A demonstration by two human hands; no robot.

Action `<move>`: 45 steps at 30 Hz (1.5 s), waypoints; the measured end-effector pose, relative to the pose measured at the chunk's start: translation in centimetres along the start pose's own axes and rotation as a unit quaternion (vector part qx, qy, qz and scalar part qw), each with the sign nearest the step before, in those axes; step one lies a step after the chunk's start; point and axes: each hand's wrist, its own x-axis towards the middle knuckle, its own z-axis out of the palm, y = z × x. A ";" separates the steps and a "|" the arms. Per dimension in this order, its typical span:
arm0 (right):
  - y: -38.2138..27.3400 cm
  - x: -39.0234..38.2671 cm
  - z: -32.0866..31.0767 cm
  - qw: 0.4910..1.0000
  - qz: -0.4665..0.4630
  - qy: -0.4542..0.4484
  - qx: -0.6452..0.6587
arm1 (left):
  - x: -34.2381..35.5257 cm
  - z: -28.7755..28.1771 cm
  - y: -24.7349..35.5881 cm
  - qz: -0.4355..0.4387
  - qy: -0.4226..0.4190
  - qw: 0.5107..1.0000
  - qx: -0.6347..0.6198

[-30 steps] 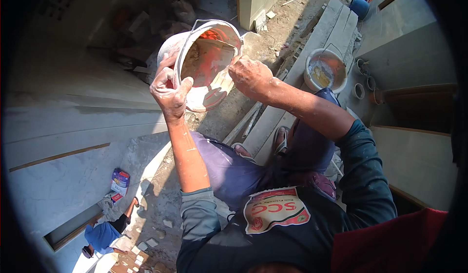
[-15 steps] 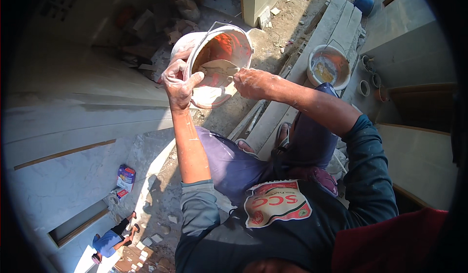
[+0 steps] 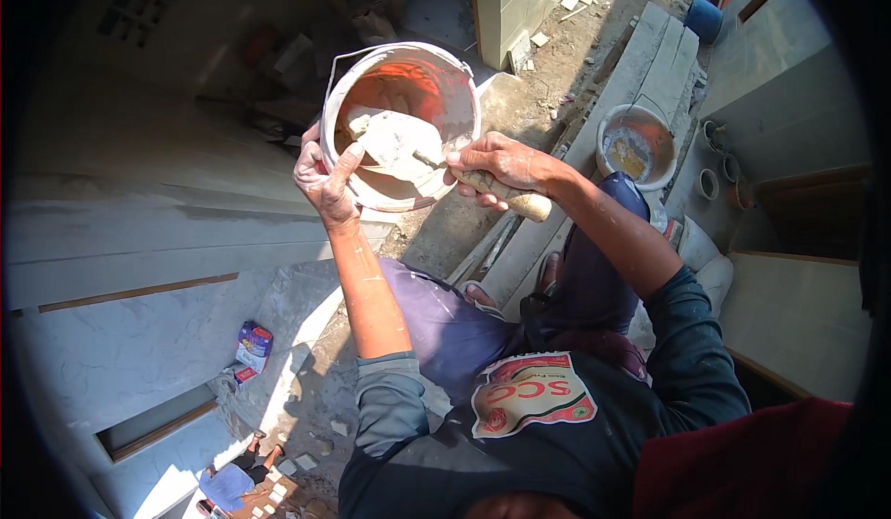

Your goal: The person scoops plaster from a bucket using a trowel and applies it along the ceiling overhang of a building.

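Landmark taken: the white bucket with its orange-stained inside, held up in front of the person and tipped so that its mouth faces the camera.

Left hand: seen at the bucket's lower left rim. The fingers are closed on the rim, thumb laid over the edge into the mouth, remaining fingers wrapped behind the wall. The bucket is carried by this hand alone.

Right hand: seen at the bucket's lower right rim. The fingers are clamped together around the pale wooden handle of a trowel; the handle's butt end is seen projecting below the hand, away from the bucket. The trowel blade is inside the bucket, coated with pale grey mortar and lying against the lower inner wall. A mass of the same mortar is observed on and about the blade.

Surroundings, relative to the bucket: a second bucket, round, with yellowish contents, is noted well to the right, standing on a grey concrete ledge. A blue container is seen farther up and right. Far below and to the left, a colourful bag lies on the ground. Rubble-strewn ground is seen directly beyond the bucket.
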 end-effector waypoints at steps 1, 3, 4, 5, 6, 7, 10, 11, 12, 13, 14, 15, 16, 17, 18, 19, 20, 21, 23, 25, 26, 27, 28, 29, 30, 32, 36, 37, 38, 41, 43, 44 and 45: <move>-0.2 -0.7 0.2 0.996 -0.025 0.036 -0.082 | 0.4 -0.3 0.4 0.011 0.022 1.000 -0.004; -0.3 -2.6 0.8 0.962 -0.071 0.107 -0.240 | 1.1 -0.6 1.3 0.027 0.053 0.998 -0.020; -0.6 -3.4 1.5 0.944 -0.071 0.129 -0.296 | 1.4 -0.6 1.5 0.020 0.071 0.996 -0.048; 0.2 -3.7 1.5 0.897 -0.126 0.170 -0.388 | 2.0 0.2 1.8 0.016 0.083 0.995 -0.057; 1.5 -3.5 1.3 0.836 -0.180 0.210 -0.474 | 2.6 1.1 2.2 0.012 0.094 0.993 -0.067; 3.1 -2.7 1.2 0.777 -0.252 0.244 -0.522 | 3.0 2.2 2.6 0.011 0.126 0.989 -0.078; 8.3 0.0 1.9 0.706 -0.372 0.329 -0.505 | 4.8 3.7 2.8 0.002 0.167 0.978 -0.125; 9.5 0.8 2.4 0.697 -0.371 0.337 -0.512 | 5.4 3.7 2.5 0.022 0.200 0.973 -0.111; 10.3 1.1 2.8 0.687 -0.369 0.347 -0.520 | 5.8 4.3 2.8 0.027 0.201 0.972 -0.115; 11.0 0.8 2.8 0.697 -0.365 0.353 -0.506 | 6.2 5.0 3.1 0.038 0.213 0.971 -0.103; 11.1 0.4 3.3 0.696 -0.371 0.348 -0.507 | 6.5 4.9 3.7 0.053 0.229 0.968 -0.084; 11.2 -0.6 3.6 0.698 -0.365 0.340 -0.515 | 6.9 3.8 3.7 0.058 0.229 0.970 -0.065; 11.1 -1.7 3.7 0.699 -0.358 0.333 -0.521 | 7.0 2.8 3.6 0.065 0.231 0.969 -0.063; 11.2 -3.1 2.9 0.694 -0.363 0.333 -0.525 | 7.2 3.0 3.7 0.072 0.243 0.966 -0.052; 11.0 -4.2 2.2 0.693 -0.376 0.317 -0.528 | 7.5 2.9 4.0 0.080 0.253 0.963 -0.039; 10.6 -5.2 1.6 0.691 -0.388 0.301 -0.531 | 7.5 2.6 4.0 0.104 0.238 0.964 -0.051; 9.8 -6.2 1.0 0.684 -0.393 0.308 -0.531 | 7.2 2.3 4.0 0.076 0.269 0.960 -0.032; 8.9 -7.1 0.7 0.681 -0.389 0.300 -0.542 | 7.1 2.2 4.6 0.097 0.250 0.963 -0.025; 6.2 -7.8 0.9 0.655 -0.380 0.301 -0.580 | 6.8 3.1 6.9 0.111 0.227 0.967 -0.032; 1.8 -7.4 0.2 0.599 -0.354 0.318 -0.644 | 6.6 1.6 7.9 0.127 0.181 0.975 -0.002; 0.1 -7.0 -0.9 0.568 -0.356 0.340 -0.659 | 6.7 1.2 7.9 0.140 0.136 0.980 0.029; -1.8 -6.7 -2.1 0.535 -0.345 0.347 -0.689 | 6.8 1.2 8.1 0.148 0.129 0.979 0.051; -3.4 -6.0 -3.2 0.480 -0.390 0.351 -0.703 | 6.8 1.0 8.4 0.150 0.130 0.979 0.052; -4.4 -5.8 -4.4 0.451 -0.374 0.363 -0.724 | 6.8 1.0 8.8 0.116 0.133 0.984 0.034; -5.3 -5.7 -5.5 0.420 -0.382 0.366 -0.737 | 6.8 1.0 9.4 0.081 0.138 0.987 0.018; -6.4 -5.8 -7.1 0.377 -0.392 0.357 -0.759 | 6.7 0.8 10.4 0.078 0.127 0.989 -0.006; -5.4 -6.2 -7.5 0.414 -0.366 0.302 -0.777 | 6.2 0.2 11.4 0.018 0.102 0.993 -0.054; -4.2 -6.4 -7.2 0.452 -0.371 0.276 -0.763 | 5.8 0.4 11.5 -0.003 0.107 0.992 -0.071; -3.0 -6.6 -6.5 0.492 -0.376 0.257 -0.742 | 5.7 0.8 11.7 -0.023 0.109 0.990 -0.087; -0.8 -7.2 -4.1 0.606 -0.319 0.195 -0.702 | 5.2 0.5 9.8 -0.010 0.121 0.990 -0.073; -0.5 -6.8 -3.0 0.617 -0.312 0.199 -0.695 | 4.5 -0.4 8.9 0.010 0.123 0.992 -0.035; -0.8 -6.5 -3.1 0.619 -0.310 0.200 -0.693 | 4.6 0.4 9.3 0.006 0.121 0.992 -0.034; -1.5 -6.3 -3.2 0.568 -0.323 0.229 -0.722 | 4.5 1.3 10.2 0.044 0.105 0.993 -0.017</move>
